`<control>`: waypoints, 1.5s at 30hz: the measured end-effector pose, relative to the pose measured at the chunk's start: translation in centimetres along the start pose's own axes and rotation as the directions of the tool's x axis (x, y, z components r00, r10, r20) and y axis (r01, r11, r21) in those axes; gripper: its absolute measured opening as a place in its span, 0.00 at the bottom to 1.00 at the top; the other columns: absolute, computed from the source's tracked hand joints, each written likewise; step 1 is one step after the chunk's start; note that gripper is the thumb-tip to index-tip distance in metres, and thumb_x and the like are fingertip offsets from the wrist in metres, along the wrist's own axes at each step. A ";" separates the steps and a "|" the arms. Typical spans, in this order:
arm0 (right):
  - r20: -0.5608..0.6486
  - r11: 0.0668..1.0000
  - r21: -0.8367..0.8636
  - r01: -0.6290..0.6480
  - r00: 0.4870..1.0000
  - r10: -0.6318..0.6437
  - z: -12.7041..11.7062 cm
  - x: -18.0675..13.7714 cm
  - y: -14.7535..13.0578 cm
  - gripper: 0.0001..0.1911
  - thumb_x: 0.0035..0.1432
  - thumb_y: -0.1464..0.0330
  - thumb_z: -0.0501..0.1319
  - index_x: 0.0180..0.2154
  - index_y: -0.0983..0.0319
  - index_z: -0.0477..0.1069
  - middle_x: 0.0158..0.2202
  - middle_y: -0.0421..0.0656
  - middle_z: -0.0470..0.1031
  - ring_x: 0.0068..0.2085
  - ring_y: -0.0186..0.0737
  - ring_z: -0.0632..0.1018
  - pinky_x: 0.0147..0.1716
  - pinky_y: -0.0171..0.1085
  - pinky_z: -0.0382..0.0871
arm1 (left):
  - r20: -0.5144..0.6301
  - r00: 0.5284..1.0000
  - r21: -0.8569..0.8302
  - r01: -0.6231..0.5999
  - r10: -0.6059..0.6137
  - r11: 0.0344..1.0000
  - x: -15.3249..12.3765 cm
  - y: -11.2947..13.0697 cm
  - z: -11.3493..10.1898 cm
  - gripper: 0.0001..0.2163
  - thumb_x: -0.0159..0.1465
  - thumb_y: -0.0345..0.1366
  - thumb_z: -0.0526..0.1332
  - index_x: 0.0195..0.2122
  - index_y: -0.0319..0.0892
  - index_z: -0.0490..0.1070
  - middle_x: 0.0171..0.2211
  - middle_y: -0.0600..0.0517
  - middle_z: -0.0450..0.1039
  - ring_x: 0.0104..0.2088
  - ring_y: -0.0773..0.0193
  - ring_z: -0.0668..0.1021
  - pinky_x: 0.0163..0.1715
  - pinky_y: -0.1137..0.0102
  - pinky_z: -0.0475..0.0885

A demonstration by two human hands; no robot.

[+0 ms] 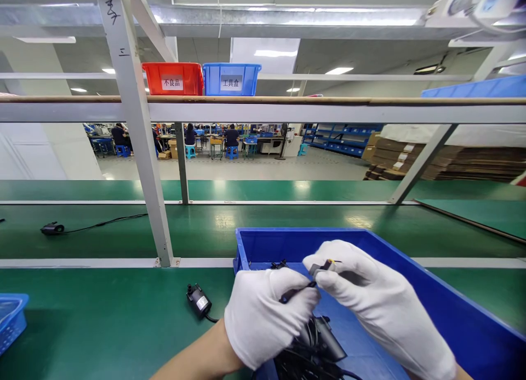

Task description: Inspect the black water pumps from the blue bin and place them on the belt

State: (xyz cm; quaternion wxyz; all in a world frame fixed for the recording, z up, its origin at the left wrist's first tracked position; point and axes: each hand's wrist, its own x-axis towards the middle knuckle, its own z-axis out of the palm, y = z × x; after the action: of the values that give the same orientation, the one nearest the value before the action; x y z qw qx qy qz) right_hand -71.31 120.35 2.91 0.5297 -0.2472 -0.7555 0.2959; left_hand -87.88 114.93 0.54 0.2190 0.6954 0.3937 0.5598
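Note:
Both of my hands wear white gloves and meet above a large blue bin (pixel 299 235). My left hand (pixel 269 311) is closed, pinching a black cable (pixel 290 295) between thumb and fingers. With thumb and forefinger, my right hand (pixel 365 292) grips a small dark connector (pixel 326 265) at the cable's end; a bit of yellow shows at its tip. Beneath my hands, black cylindrical pumps (pixel 329 339) and tangled black cables lie in the bin, partly hidden by my left hand. Left of the bin, a small black pump (pixel 199 300) with a white label rests on the green worktop.
A light blue basket (pixel 12 320) stands at the left edge. Another black pump (pixel 52 228) with a cable lies on the green belt behind a white post (pixel 142 150). Overhead, a shelf carries a red bin (pixel 172 80) and a blue bin (pixel 230 80). People sit working far off.

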 end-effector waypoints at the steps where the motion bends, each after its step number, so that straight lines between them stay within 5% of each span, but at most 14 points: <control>1: 0.002 1.000 0.002 0.004 1.000 -0.004 0.0 0.0 0.0 0.15 0.59 0.55 0.72 0.27 0.56 0.77 0.31 0.37 0.80 0.34 0.31 0.82 0.37 0.22 0.78 | 0.012 1.000 -0.010 -0.003 0.003 1.000 0.1 0.0 -0.1 0.10 0.68 0.31 0.61 0.28 0.41 0.70 0.22 0.60 0.59 0.24 0.75 0.61 0.25 0.76 0.57; 7: -0.010 0.999 -0.024 0.021 1.000 -0.021 0.0 0.0 -0.1 0.15 0.60 0.56 0.72 0.27 0.56 0.76 0.31 0.37 0.80 0.32 0.32 0.81 0.34 0.24 0.77 | 0.042 0.999 -0.018 -0.001 0.002 1.000 0.3 -0.1 -0.3 0.13 0.68 0.31 0.60 0.25 0.41 0.65 0.22 0.60 0.54 0.23 0.75 0.59 0.24 0.76 0.55; 16: -0.096 0.974 -0.220 0.052 0.993 -0.074 0.9 -0.7 -0.4 0.11 0.64 0.61 0.66 0.30 0.57 0.73 0.29 0.40 0.75 0.30 0.38 0.77 0.30 0.34 0.74 | 0.037 0.997 0.118 -0.067 0.063 0.991 0.2 -0.5 0.2 0.13 0.69 0.33 0.59 0.25 0.40 0.70 0.22 0.59 0.57 0.24 0.73 0.60 0.25 0.74 0.57; 19: -0.148 0.957 -0.279 0.076 0.982 -0.121 0.8 -1.0 -0.5 0.11 0.65 0.64 0.63 0.29 0.57 0.70 0.26 0.39 0.72 0.28 0.38 0.74 0.29 0.36 0.71 | 0.161 0.987 0.028 -0.025 0.021 0.999 0.7 -0.7 -0.6 0.12 0.68 0.36 0.60 0.28 0.40 0.74 0.23 0.56 0.64 0.25 0.71 0.64 0.27 0.74 0.61; 21: -0.004 0.964 -0.217 0.151 0.988 -0.155 0.2 -0.8 -0.4 0.13 0.66 0.63 0.63 0.28 0.57 0.71 0.25 0.39 0.71 0.27 0.37 0.74 0.27 0.36 0.70 | 0.373 0.925 -0.170 0.145 -0.072 0.975 1.3 -1.0 -1.6 0.10 0.67 0.40 0.63 0.31 0.40 0.77 0.25 0.54 0.70 0.26 0.70 0.68 0.28 0.74 0.65; 24: 0.302 0.978 0.009 0.206 0.932 -0.199 -1.0 -0.1 0.0 0.13 0.66 0.56 0.66 0.32 0.56 0.77 0.27 0.39 0.74 0.29 0.36 0.76 0.29 0.34 0.73 | 0.680 0.727 -0.347 0.433 -0.095 0.832 2.7 -2.0 -2.8 0.16 0.63 0.49 0.68 0.29 0.40 0.77 0.24 0.54 0.71 0.23 0.70 0.69 0.24 0.74 0.67; 26: 0.379 0.979 0.117 0.169 0.903 -0.202 -1.6 0.4 0.2 0.10 0.61 0.55 0.71 0.39 0.52 0.80 0.31 0.38 0.76 0.31 0.36 0.79 0.32 0.34 0.76 | 0.785 0.618 -0.358 0.503 -0.037 0.787 3.5 -2.8 -3.1 0.23 0.58 0.58 0.70 0.26 0.40 0.76 0.24 0.54 0.71 0.22 0.71 0.69 0.24 0.74 0.68; 29: 0.456 0.982 0.180 0.049 0.881 -0.128 -1.6 0.7 0.0 0.08 0.59 0.59 0.73 0.41 0.50 0.83 0.34 0.39 0.77 0.32 0.36 0.81 0.33 0.34 0.78 | 0.831 0.556 -0.348 0.526 -0.004 0.776 4.2 -3.5 -3.1 0.27 0.53 0.63 0.70 0.24 0.40 0.76 0.24 0.54 0.73 0.22 0.72 0.68 0.24 0.75 0.68; 33: 0.367 0.999 0.049 0.012 0.930 -0.029 -0.8 0.4 -0.6 0.11 0.61 0.59 0.71 0.29 0.56 0.80 0.28 0.39 0.77 0.30 0.36 0.80 0.31 0.33 0.75 | 0.771 0.633 -0.350 0.517 -0.072 0.781 3.9 -3.1 -3.4 0.22 0.58 0.57 0.70 0.29 0.40 0.77 0.26 0.54 0.74 0.21 0.73 0.67 0.23 0.75 0.65; 36: 0.138 0.990 -0.140 0.000 0.990 0.020 -0.1 0.2 -0.8 0.18 0.64 0.56 0.68 0.25 0.58 0.75 0.26 0.38 0.76 0.29 0.35 0.77 0.31 0.32 0.72 | 0.586 0.777 -0.233 0.433 -0.230 0.871 3.1 -2.2 -3.9 0.15 0.62 0.47 0.69 0.30 0.39 0.78 0.23 0.55 0.71 0.22 0.72 0.69 0.23 0.77 0.64; 38: 0.130 0.977 -0.211 0.006 0.991 0.022 -0.3 0.6 -0.4 0.19 0.64 0.53 0.66 0.27 0.58 0.76 0.29 0.39 0.77 0.31 0.36 0.78 0.34 0.33 0.72 | 0.415 0.875 -0.168 0.343 -0.249 0.924 2.3 -1.5 -4.3 0.12 0.64 0.45 0.67 0.33 0.39 0.79 0.24 0.54 0.73 0.23 0.71 0.71 0.24 0.76 0.66; 41: 0.390 0.969 -0.233 -0.081 0.905 0.169 -1.6 2.5 2.6 0.24 0.63 0.45 0.63 0.43 0.57 0.80 0.38 0.41 0.81 0.34 0.39 0.81 0.35 0.36 0.75 | 0.196 0.944 -0.131 0.293 -0.264 0.947 1.2 -1.1 -5.4 0.15 0.68 0.47 0.64 0.36 0.39 0.78 0.26 0.51 0.77 0.23 0.70 0.73 0.25 0.76 0.69; 43: 0.498 0.910 -0.379 -0.169 0.791 0.355 -2.6 4.1 6.2 0.27 0.66 0.45 0.58 0.54 0.57 0.76 0.41 0.42 0.82 0.36 0.40 0.83 0.38 0.38 0.77 | 0.074 0.923 -0.122 0.384 -0.378 0.915 0.6 -1.6 -6.6 0.17 0.68 0.51 0.62 0.37 0.39 0.77 0.27 0.51 0.78 0.22 0.71 0.73 0.23 0.77 0.68; 45: 0.439 0.785 -0.592 -0.181 0.744 0.503 -3.2 5.0 10.6 0.21 0.65 0.51 0.63 0.48 0.59 0.80 0.37 0.44 0.83 0.37 0.44 0.83 0.41 0.42 0.77 | -0.039 0.871 -0.139 0.481 -0.490 0.866 0.1 -3.0 -7.9 0.19 0.68 0.53 0.61 0.39 0.40 0.75 0.30 0.51 0.80 0.20 0.72 0.72 0.20 0.77 0.66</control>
State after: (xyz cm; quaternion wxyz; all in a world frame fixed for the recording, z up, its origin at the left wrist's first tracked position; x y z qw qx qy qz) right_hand -69.17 131.82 -0.52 0.1234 -0.4171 -0.8680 0.2396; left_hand -96.30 115.72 0.53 0.3814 0.5381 0.5278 0.5351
